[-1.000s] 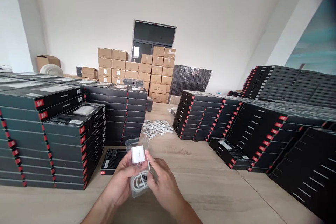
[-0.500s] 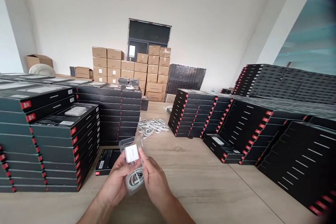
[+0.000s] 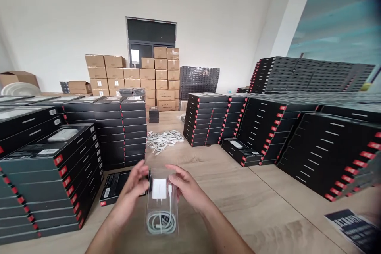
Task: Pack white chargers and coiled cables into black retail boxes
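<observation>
A clear plastic blister tray (image 3: 152, 208) is low in the middle of the view. In its upper part sits a white plug charger (image 3: 159, 189), prongs pointing down toward me. A white charging cable (image 3: 154, 229) lies coiled in the lower part, and its connector runs up along the right side. My right hand (image 3: 188, 189) holds the tray's upper right edge, thumb on top and fingertips partly hidden beneath. At the upper left side, my left hand (image 3: 135, 182) is open with its fingers apart, holding nothing; whether it touches the edge is unclear.
A flat black box (image 3: 111, 184) lies left of my left hand. Tall stacks of black boxes (image 3: 80, 174) stand at left, with more stacks (image 3: 258, 127) at right. Loose white cables (image 3: 165, 139) are piled ahead. A dark printed sheet (image 3: 354, 228) lies at lower right; cartons (image 3: 133, 73) stand behind.
My left hand has let go of the blister tray and opened. The tray has turned from tilted to upright in view and come lower. The camera view has swung to the right.
</observation>
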The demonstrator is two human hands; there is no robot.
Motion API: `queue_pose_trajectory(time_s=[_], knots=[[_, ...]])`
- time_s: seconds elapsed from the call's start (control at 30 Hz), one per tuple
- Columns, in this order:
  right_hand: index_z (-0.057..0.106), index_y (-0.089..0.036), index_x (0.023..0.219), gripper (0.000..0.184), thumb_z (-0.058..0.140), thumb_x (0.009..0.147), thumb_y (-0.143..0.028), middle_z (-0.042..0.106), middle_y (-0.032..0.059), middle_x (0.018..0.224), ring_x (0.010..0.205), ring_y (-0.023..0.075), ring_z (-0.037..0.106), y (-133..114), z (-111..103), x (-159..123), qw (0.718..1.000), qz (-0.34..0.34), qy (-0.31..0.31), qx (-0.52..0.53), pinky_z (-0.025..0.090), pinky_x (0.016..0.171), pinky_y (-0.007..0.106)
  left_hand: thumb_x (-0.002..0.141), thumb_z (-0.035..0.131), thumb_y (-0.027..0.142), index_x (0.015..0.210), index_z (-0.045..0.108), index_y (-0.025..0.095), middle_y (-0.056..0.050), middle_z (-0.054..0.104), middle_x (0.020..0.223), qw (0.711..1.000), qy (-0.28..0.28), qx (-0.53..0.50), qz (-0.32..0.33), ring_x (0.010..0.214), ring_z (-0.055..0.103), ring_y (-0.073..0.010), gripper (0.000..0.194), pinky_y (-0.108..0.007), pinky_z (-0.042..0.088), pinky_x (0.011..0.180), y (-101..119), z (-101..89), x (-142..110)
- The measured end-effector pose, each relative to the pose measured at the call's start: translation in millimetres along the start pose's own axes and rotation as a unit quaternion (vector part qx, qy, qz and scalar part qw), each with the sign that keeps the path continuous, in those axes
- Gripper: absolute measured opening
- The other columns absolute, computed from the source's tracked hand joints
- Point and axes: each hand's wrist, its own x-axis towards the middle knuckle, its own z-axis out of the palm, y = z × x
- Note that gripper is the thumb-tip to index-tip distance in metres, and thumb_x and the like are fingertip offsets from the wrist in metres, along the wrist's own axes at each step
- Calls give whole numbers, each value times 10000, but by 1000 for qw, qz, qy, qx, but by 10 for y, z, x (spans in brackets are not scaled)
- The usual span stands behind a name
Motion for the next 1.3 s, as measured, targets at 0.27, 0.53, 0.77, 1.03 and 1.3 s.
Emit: queue_pose_trajectory(time_s=[0.27,0.53,0.77,1.03,1.3], knots=[[612,-190,966,307,666,670,-249,647,-45,580,402,97,549,57,-272,148,983,9,136,123,354,306,147,551,541,141,1408,414,249,-107,356,1507,725,-64,685,-22,1427,222,-283,873,-488,-156,1121,-45,-362,140],[508,-218,1137,454,631,703,-172,681,-39,622,555,114,656,75,-270,181,953,-10,194,233,515,473,167,496,557,178,1405,398,336,-76,444,1345,703,-120,701,-22,1262,418,-310,936,-443,222,1092,119,-97,-15],[524,-231,1185,559,680,667,-89,715,-31,667,639,129,700,46,-166,199,930,-36,200,306,579,562,189,455,595,178,1269,528,358,-64,452,1234,727,-141,672,-9,1180,449,-333,837,-459,298,1040,338,141,-130],[555,-246,1208,605,744,649,-112,727,-25,701,659,138,710,-51,-5,134,935,-66,169,306,588,565,194,421,624,194,1288,478,273,-68,449,1144,756,-110,644,25,1106,446,-301,882,-412,339,1005,376,221,-195],[471,-253,1332,707,785,701,-192,709,-39,725,750,156,721,-31,118,66,947,-115,157,254,597,648,229,515,572,199,1368,415,288,-54,444,1189,756,-66,648,67,1142,427,-269,872,-343,317,1010,318,173,-182]])
